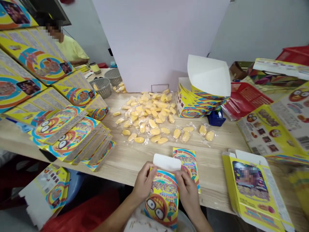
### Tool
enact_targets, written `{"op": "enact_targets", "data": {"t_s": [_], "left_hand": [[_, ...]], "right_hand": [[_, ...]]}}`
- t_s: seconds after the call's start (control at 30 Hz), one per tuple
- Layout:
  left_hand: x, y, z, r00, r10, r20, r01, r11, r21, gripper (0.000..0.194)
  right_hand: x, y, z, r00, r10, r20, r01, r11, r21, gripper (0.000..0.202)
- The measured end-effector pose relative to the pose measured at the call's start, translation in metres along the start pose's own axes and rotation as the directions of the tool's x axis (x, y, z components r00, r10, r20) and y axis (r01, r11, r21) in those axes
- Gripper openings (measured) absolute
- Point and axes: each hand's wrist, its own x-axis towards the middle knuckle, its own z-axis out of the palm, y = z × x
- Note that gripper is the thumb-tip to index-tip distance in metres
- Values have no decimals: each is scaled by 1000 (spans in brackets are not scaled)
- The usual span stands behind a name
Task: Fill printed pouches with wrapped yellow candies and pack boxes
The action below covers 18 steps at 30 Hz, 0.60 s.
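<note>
A yellow cartoon-printed carton (162, 199) is held upright near the table's front edge, its white top flap (167, 163) raised. My left hand (144, 180) pinches its upper left edge, and my right hand (187, 185) grips the upper right edge. Behind my right hand a similar flat printed packet (188, 158) lies on the wooden table. Farther back spreads a heap of small yellow pieces in clear wrappers (154, 112), a few of them lying loose toward the right. What is inside the carton is hidden.
Stacked cartons (72, 138) fill the left side. Display boxes (205, 93), a blue tape dispenser (216, 117) and a red basket (246, 98) stand at back right. Flattened cartons (253, 190) lie front right. Grey baskets (102, 87) and another person (72, 50) are at back left.
</note>
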Motion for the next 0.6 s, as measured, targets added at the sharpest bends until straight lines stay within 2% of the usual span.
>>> {"op": "enact_targets", "data": {"t_s": [0.07, 0.13, 0.2, 0.23, 0.3, 0.37, 0.47, 0.6], "left_hand": [[2, 4, 2, 999, 30, 20, -30, 999, 14, 30], [4, 8, 5, 999, 31, 25, -31, 999, -17, 26], [5, 8, 8, 1000, -6, 16, 8, 994, -109, 21], [6, 8, 9, 999, -37, 20, 39, 986, -160, 28], [8, 5, 10, 992, -104, 75, 117, 972, -204, 41], [10, 3, 8, 980, -142, 140, 162, 976, -147, 37], [13, 5, 6, 970, -126, 208, 139, 989, -49, 33], [20, 16, 3, 970, -122, 212, 129, 992, -16, 31]], "right_hand": [[4, -2, 0, 998, 46, -51, -43, 997, 68, 33], [8, 0, 0, 993, 113, -39, -103, 972, 210, 28], [12, 5, -3, 975, 208, 74, -221, 903, 369, 35], [13, 8, -6, 962, 237, 137, -273, 870, 410, 37], [15, 11, -13, 951, 226, 213, -293, 880, 373, 28], [17, 9, -20, 957, 175, 232, -241, 925, 295, 23], [22, -2, -24, 950, 198, 240, -252, 942, 221, 31], [29, -19, -19, 932, 243, 270, -284, 951, 125, 33]]}}
